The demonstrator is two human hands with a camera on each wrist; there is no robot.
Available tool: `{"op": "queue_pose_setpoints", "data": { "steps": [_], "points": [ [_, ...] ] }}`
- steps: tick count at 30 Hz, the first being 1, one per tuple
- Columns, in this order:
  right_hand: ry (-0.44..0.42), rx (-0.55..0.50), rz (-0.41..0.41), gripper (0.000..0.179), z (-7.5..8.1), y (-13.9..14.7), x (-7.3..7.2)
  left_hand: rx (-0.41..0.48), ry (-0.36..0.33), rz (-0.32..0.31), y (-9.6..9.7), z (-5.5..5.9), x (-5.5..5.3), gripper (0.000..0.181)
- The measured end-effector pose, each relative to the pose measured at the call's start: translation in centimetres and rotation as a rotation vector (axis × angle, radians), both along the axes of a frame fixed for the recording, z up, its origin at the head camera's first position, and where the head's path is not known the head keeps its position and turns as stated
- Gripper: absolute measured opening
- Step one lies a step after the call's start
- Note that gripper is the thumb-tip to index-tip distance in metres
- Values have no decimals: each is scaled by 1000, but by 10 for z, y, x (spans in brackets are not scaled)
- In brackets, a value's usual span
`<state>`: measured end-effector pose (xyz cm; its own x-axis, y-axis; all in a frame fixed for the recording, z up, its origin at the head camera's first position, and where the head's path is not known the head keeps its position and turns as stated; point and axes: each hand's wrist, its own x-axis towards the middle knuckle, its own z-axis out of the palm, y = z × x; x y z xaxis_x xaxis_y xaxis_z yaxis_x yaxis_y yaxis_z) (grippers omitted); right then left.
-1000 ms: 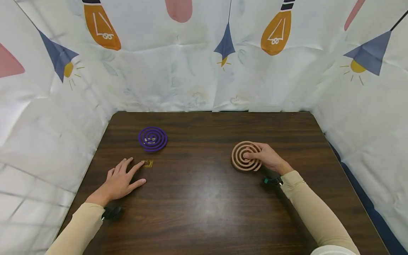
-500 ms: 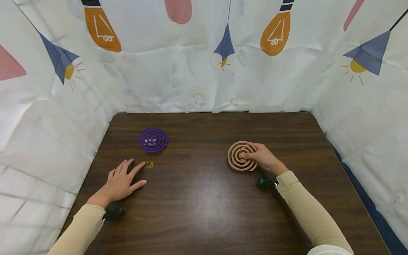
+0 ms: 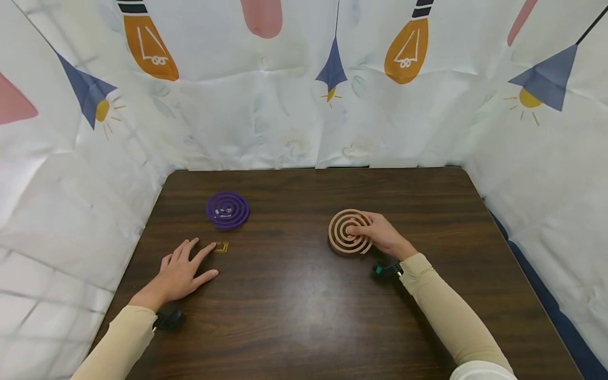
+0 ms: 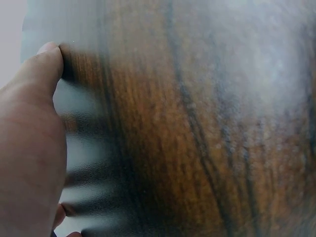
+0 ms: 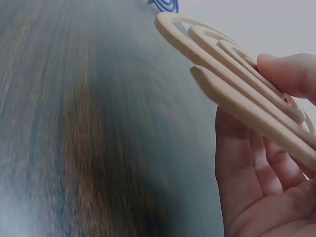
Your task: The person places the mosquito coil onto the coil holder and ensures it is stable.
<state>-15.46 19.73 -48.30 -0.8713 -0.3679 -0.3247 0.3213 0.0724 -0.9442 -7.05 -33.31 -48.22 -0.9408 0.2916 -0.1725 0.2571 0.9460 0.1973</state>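
In the head view my right hand [image 3: 383, 236] pinches a tan mosquito coil [image 3: 336, 232], thumb on top near its centre. The right wrist view shows the coil [image 5: 232, 98] tilted, with my fingers behind and under it. My left hand [image 3: 174, 277] rests on the table with its fingers spread. Its index fingertip reaches the edge of a small gold-coloured metal piece [image 3: 221, 247], partly covered by that finger. Farther back lies a purple mosquito coil [image 3: 228, 210], with bits of shiny metal showing through its rings.
All of this is on a dark wood-grain table [image 3: 285, 295] with rounded back corners. A white printed cloth [image 3: 266, 121] hangs behind it and along both sides. Each wrist wears a dark camera strap.
My right hand has carried the tan coil leftward across the table, toward the middle. The left hand, the gold-coloured piece and the purple coil have kept their places.
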Motion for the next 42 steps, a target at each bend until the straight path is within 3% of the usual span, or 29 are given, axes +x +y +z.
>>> {"op": "queue_pose_setpoints", "data": {
  "steps": [34,42],
  "points": [
    [-7,-128,11,48,1,-59,-8,3,6,8,3,0,2,74],
    [-19,-127,15,50,2,-72,-10,7,15,4,-2,-7,-1,74]
  ]
}}
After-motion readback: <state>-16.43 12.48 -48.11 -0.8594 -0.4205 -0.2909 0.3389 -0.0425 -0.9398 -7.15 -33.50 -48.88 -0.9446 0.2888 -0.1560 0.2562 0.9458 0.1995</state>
